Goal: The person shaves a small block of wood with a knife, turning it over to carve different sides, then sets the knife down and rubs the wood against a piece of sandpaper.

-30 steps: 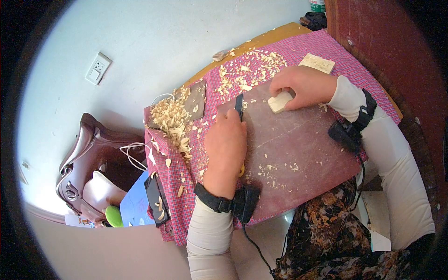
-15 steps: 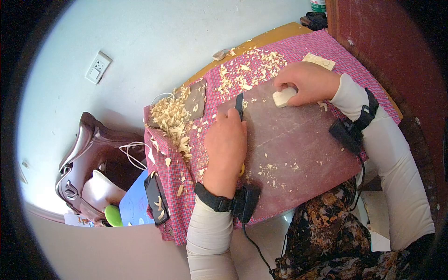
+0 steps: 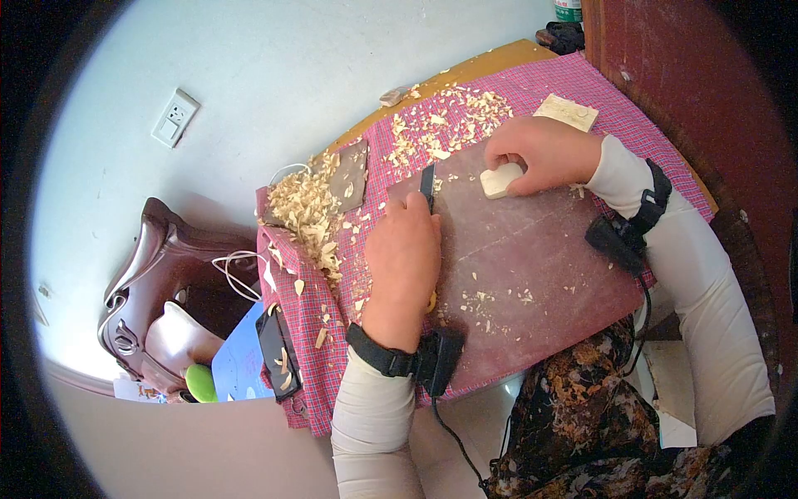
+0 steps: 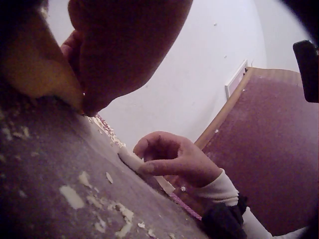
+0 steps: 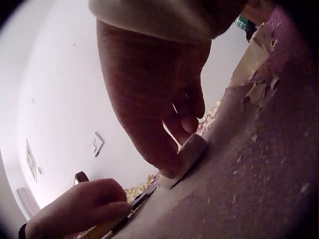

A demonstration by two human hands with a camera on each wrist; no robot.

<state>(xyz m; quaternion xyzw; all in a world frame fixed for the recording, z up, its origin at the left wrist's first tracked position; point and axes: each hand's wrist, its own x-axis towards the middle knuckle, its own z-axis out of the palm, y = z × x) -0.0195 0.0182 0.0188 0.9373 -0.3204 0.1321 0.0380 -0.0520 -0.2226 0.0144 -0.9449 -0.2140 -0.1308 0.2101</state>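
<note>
Near the far edge of the dark reddish board (image 3: 532, 266), my right hand (image 3: 544, 154) pinches a small pale wooden block (image 3: 500, 180) with rounded corners between thumb and fingers. The right wrist view shows this block (image 5: 184, 160) tilted, its lower edge at the board's surface. My left hand (image 3: 403, 262) grips a tool with a flat dark metal blade (image 3: 427, 181) along the board's left side. The blade sticks out beyond the fingers, toward the wall, and a bit of yellow handle (image 3: 431, 302) shows beside the palm. Most of the handle is hidden by that hand.
Wood shavings (image 3: 307, 208) heap at the left corner of the checked cloth (image 3: 540, 83), with more scattered behind the board. A second pale wood piece (image 3: 567, 111) lies past the right hand. A dark flat plate (image 3: 354, 176) and a phone (image 3: 278, 353) lie to the left.
My right hand shifted the wooden block slightly away and to the right, then back toward the left hand. The left hand and its tool stayed in place.
</note>
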